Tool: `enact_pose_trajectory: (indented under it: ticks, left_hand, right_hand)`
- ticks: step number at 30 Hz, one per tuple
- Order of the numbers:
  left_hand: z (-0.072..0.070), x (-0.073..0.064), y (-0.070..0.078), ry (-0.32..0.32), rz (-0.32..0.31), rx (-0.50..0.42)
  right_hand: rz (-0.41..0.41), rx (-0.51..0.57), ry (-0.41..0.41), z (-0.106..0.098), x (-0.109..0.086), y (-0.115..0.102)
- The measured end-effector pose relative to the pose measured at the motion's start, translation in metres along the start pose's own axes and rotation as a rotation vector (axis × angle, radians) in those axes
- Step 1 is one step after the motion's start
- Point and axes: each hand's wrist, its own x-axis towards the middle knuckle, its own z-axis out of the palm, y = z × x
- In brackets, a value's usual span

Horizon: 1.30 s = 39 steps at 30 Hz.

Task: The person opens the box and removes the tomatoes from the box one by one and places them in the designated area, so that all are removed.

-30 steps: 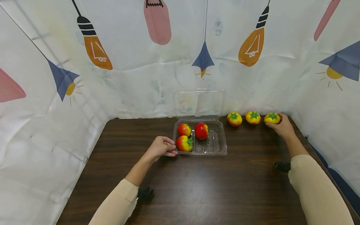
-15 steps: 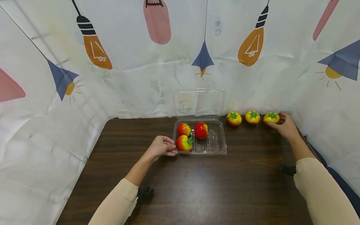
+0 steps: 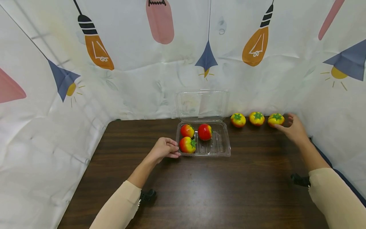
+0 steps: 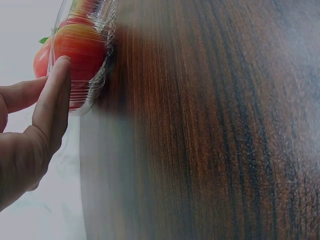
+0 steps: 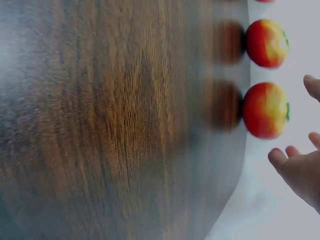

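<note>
While the clamshell box (image 3: 220, 143) holds three tomatoes (image 3: 187, 145), three others (image 3: 256, 119) remain outside | left hand (image 3: 164, 148): straightish fingers touching box | right hand (image 3: 294, 129): fingers wide

Brown table (image 3: 223, 190), far edge.
A clear open box (image 3: 219, 141) is resting beside three fruits (image 3: 256, 119) standing in a row.

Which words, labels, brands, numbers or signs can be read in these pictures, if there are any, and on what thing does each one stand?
None: I can read no text on the clear container, the fruits inside it, the row of fruits beside it or the table.
The wall covering has printed lamps, not words.
Its faint curled mark in the head view is too pale to identify.
</note>
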Motion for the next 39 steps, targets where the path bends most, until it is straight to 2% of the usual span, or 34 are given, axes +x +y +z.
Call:
enact_pose_trajectory:
  ticks: [9,23,39]
  left_hand:
    - [-0.001,0.001,0.000,-0.013,0.009,0.001]
    - [0.000,0.000,0.000,-0.010,0.003,0.001]
    - [-0.001,0.001,-0.001,-0.014,0.005,0.004]
  right_hand:
    - [-0.110,-0.012,-0.043,0.005,-0.018,-0.027]
    - [-0.281,0.037,-0.126,0.031,-0.037,-0.065]
    - [-0.396,0.081,-0.250,0.071,-0.039,-0.106]
